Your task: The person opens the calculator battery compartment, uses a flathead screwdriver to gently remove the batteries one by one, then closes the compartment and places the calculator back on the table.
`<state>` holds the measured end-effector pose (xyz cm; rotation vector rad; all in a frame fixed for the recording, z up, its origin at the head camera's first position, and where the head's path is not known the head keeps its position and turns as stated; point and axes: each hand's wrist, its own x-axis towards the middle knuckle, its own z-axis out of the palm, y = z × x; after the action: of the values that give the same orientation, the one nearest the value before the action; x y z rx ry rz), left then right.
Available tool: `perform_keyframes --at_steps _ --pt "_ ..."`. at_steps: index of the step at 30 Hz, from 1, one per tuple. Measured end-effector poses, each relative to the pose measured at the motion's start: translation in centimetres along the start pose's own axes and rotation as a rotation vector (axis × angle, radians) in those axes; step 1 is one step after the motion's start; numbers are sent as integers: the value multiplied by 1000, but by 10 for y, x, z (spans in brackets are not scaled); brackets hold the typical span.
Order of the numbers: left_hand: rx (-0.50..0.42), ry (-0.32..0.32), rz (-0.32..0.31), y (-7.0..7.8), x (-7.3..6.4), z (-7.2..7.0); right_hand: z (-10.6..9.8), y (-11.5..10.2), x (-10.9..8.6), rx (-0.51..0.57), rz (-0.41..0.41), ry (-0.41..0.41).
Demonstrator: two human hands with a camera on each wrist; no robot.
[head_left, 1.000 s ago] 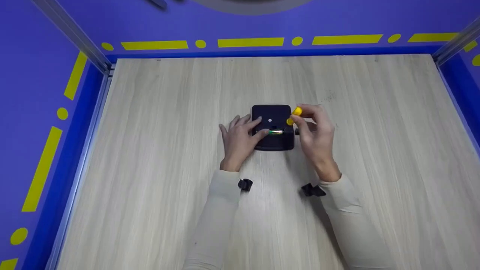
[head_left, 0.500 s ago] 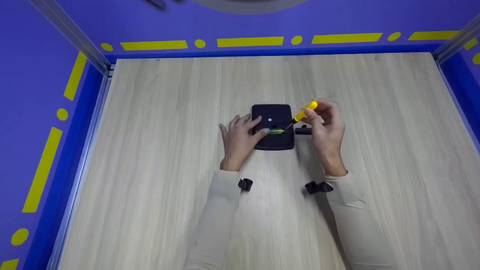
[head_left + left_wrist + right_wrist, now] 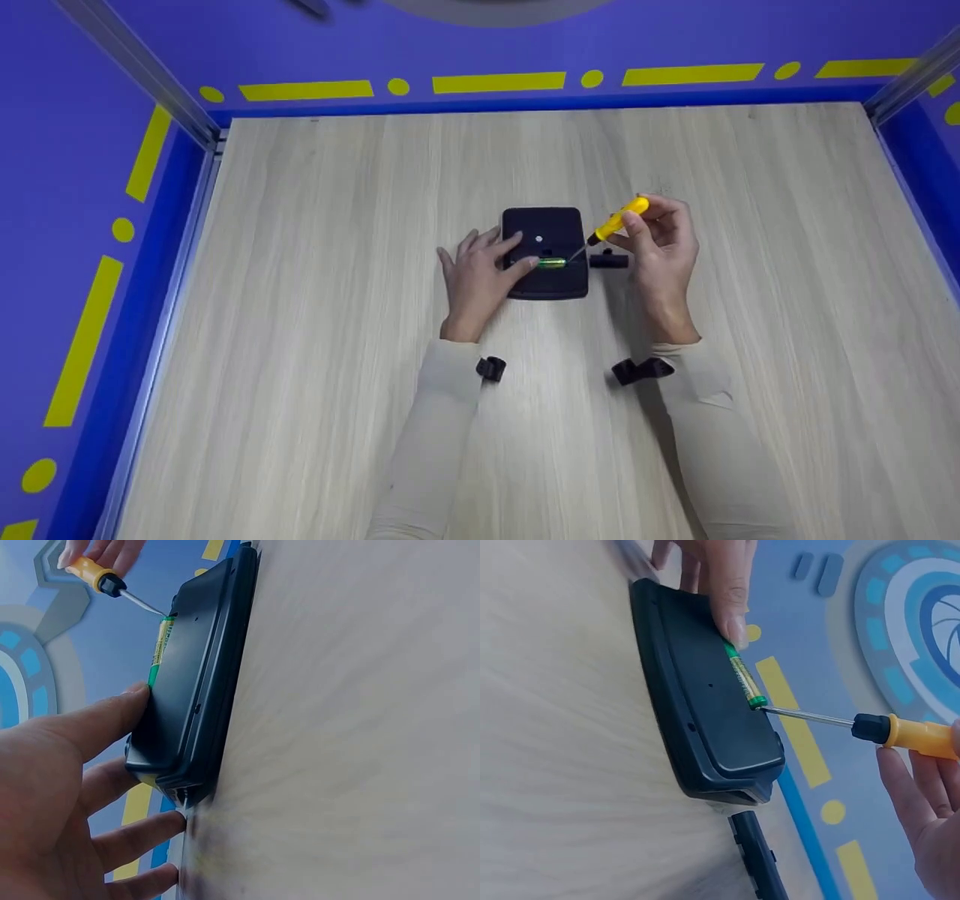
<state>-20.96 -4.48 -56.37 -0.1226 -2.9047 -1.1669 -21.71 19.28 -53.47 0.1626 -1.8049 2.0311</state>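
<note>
A flat black device [image 3: 551, 286] lies on the table, a green battery [image 3: 553, 263] set in its slot. My left hand [image 3: 478, 281] rests spread at the device's left side. Its thumb [image 3: 124, 711] touches the near end of the battery, the index finger lies over the black casing, and the other fingers are loosely extended. In my right hand [image 3: 667, 259] I grip a screwdriver [image 3: 621, 219] by its yellow handle. The right wrist view shows the metal shaft [image 3: 810, 716] slanting in, tip right at the battery's free end [image 3: 758, 702].
A small black battery cover [image 3: 609, 261] lies just right of the device. Wood-patterned tabletop [image 3: 337, 225] spreads around both arms. Blue panels with yellow marks [image 3: 499, 84] border the table at the back and sides.
My right hand has shifted right and slightly away, bringing the screwdriver's shaft and tip into view at the battery's end. The black cover beside the device is now uncovered. My left hand stays put.
</note>
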Motion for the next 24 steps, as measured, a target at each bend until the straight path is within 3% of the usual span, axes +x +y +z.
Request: perform_keyframes --at_steps 5,8,15,24 --pt "6 1 2 0 -1 0 2 -2 -1 25 -1 23" --pt "8 2 5 1 -1 0 7 -8 -4 -48 -70 2" --pt "5 -3 2 1 -1 -1 23 -15 -12 -233 -315 -82" --pt "28 -12 -14 1 -1 -1 32 -18 -16 -387 -456 -150"
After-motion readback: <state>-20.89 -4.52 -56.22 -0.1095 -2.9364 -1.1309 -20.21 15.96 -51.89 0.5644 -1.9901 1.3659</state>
